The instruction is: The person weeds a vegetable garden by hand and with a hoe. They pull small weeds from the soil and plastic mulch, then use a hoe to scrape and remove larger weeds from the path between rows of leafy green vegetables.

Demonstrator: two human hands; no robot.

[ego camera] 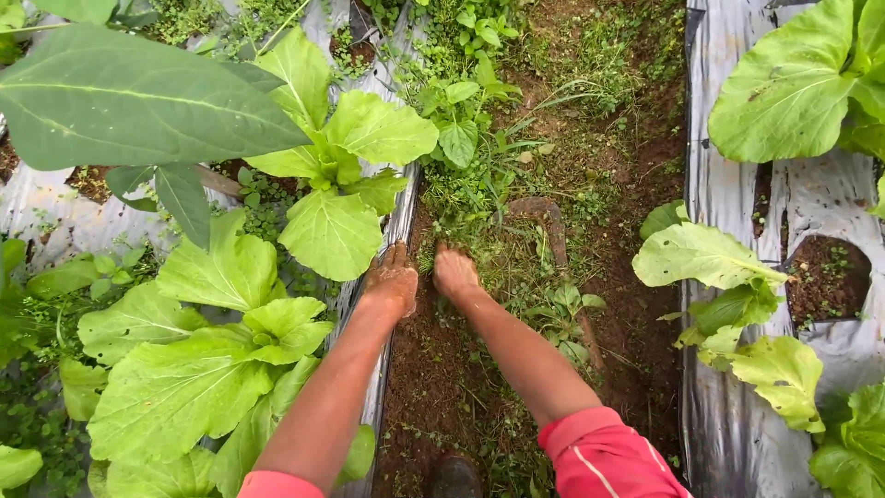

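Note:
Both of my arms reach down into a dirt furrow between two plant beds. My left hand (pixel 391 279) is soil-smeared and rests at the edge of the silver plastic mulch sheet (pixel 398 221), fingers curled down into low weeds (pixel 461 207). My right hand (pixel 454 270) lies close beside it, fingers buried in the same patch of grass and weeds. Whether either hand grips a weed is hidden by the fingers and the greenery. Red sleeves cover my upper arms.
Large leafy green plants (pixel 230 304) fill the left bed. More leafy plants (pixel 728 277) grow on the right bed, whose mulch sheet (pixel 728 184) has a planting hole (pixel 828 277). Bare brown soil (pixel 433 387) runs along the furrow. A dark shoe tip (pixel 452 477) shows below.

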